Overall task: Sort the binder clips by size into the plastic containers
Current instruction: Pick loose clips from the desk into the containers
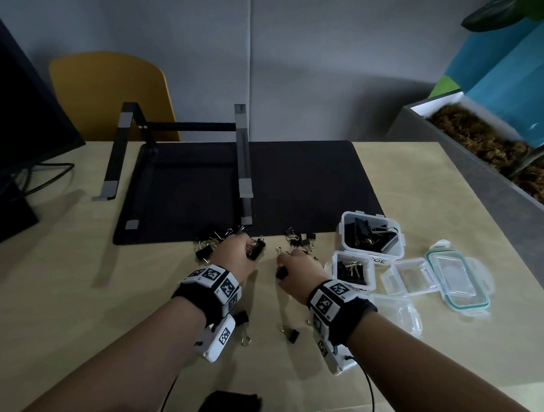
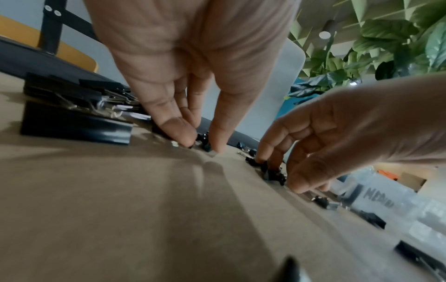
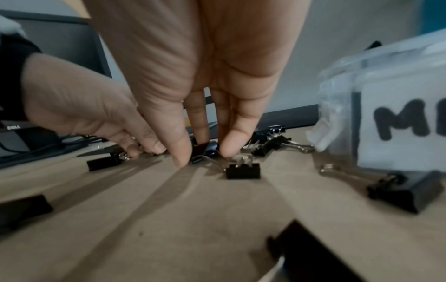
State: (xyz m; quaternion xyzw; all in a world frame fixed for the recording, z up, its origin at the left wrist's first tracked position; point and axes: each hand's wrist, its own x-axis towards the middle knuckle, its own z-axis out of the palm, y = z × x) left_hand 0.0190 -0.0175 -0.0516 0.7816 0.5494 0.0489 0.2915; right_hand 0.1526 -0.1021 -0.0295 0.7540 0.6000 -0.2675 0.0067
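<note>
Sorting stands partway done; the large container [image 1: 371, 237], near the right edge of the desk [image 1: 76, 291], already holds several big black clips, and the medium container [image 1: 353, 268] just in front of it holds a handful of smaller ones with brassy handles; a third small tub [image 1: 398, 312] nearer the front edge looks empty (its contents are hard to judge through the clear plastic). Lids [image 1: 456, 277] lie loose beside the tubs.

Plenty is left; loose binder clips [image 1: 207, 246] are scattered along the front edge of the black mat [image 1: 296, 182], and a few more lie nearer the front edge of the desk, between the wrists.

Left hand [image 1: 236, 254] reaches into the cluster with fingertips down, thumb and forefinger closing on a tiny black clip [image 2: 204, 141]; right hand [image 1: 299, 268] does the same just beside it, pinching a small black clip [image 3: 200, 150] between thumb and fingers.

Clips are glossy black with folded wire handles, some silver and some gold, in at least three sizes; the biggest lie at the left of the pile; the smallest are fiddly and likely to slip.
</note>
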